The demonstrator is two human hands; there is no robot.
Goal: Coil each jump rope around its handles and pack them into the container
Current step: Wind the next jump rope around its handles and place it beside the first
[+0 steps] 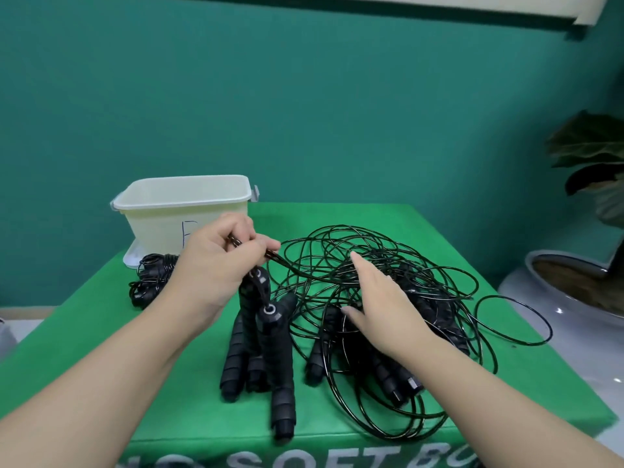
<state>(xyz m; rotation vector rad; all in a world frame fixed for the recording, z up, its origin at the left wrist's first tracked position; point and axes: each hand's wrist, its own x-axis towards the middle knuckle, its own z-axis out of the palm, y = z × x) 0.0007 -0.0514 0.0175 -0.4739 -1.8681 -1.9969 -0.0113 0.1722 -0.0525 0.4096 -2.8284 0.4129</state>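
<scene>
Left hand (216,265) pinches a cord end, lifting a pair of black foam handles (266,332) that hang upright, long axis toward the camera. Right hand (378,305) spread flat, fingers straight, over the tangled cord pile (388,265) just right of the handles; it's nearer the loose loops. One coiled rope (152,275) lies beside the white container (182,201), back-left. Green-clothed table (371,444), teal wall (304,96), potted plant (594,157) at right.

We see the tub (158,214) at the table's (388,214) far left corner, a coiled rope (148,278) just before it, loose ropes (388,282) spread right.
</scene>
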